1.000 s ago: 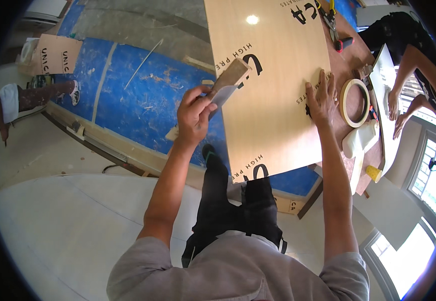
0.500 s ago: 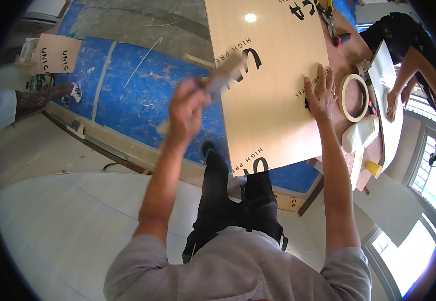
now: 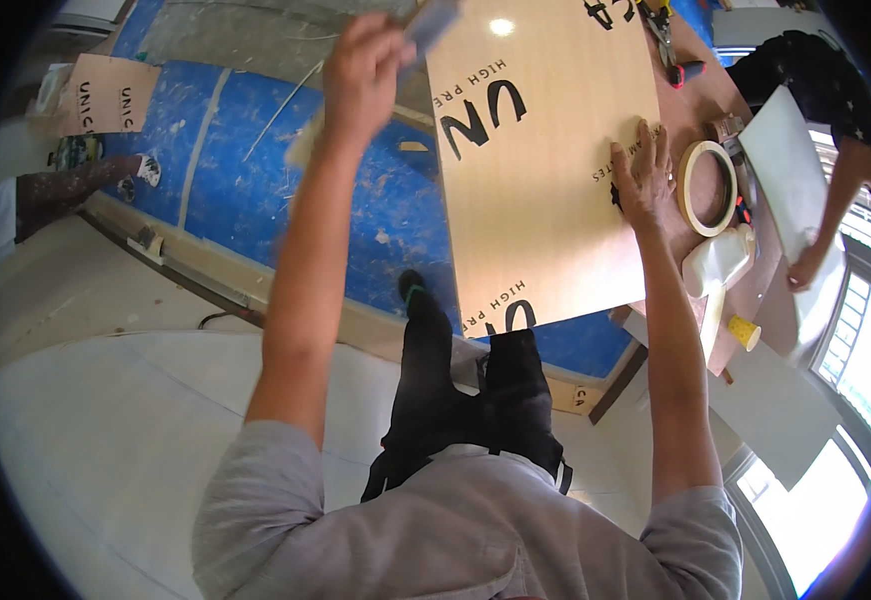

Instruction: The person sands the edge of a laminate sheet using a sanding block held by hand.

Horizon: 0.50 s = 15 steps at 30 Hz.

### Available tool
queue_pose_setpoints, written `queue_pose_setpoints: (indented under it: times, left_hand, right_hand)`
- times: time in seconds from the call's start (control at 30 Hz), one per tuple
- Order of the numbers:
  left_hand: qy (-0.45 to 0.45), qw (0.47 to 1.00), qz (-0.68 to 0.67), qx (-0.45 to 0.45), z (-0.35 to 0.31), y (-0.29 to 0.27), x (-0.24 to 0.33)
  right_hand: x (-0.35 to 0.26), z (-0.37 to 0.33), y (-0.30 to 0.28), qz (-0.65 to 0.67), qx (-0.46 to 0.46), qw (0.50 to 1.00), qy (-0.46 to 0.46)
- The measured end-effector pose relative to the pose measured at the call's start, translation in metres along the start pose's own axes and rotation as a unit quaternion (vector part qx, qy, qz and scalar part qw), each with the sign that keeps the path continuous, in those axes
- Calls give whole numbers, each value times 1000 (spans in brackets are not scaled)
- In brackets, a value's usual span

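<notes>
On the brown table [image 3: 691, 112], a pale panel [image 3: 550, 190]

From my distant post I see the panel lying flat; my right hand [image 3: 643, 190], fingers spread, rests on it, gripping nothing; my left hand [image 3: 363, 80] is closed around a grey piece [image 3: 433, 24], motion-blurred, by the panel's left edge. Smallest noted: yellow cup [image 3: 744, 332] at the table's near end

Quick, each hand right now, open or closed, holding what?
Left hand: closed, holding a blurred, greyish flat block.
Right hand: open, resting on the wood-coloured panel.
</notes>
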<state>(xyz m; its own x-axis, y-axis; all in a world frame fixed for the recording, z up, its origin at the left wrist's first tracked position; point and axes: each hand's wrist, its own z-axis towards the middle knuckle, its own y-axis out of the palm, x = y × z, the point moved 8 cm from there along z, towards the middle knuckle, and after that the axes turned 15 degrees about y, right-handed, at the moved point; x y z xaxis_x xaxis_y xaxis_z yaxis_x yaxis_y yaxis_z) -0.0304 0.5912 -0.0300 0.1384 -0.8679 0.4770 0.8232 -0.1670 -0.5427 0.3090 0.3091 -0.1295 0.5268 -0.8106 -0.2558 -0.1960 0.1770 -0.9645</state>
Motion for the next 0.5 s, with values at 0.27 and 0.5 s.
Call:
queue_pose_setpoints:
  times: [0.27, 0.5]
  left_hand:
    - [-64, 996, -50, -40, -116, 9, 105]
    - [9, 1000, 6, 8, 52, 21, -49]
  right_hand:
    - [7, -4, 1, 11, -3, 1000, -2]
    - [-8, -4, 0, 18, -9, 1000, -22]
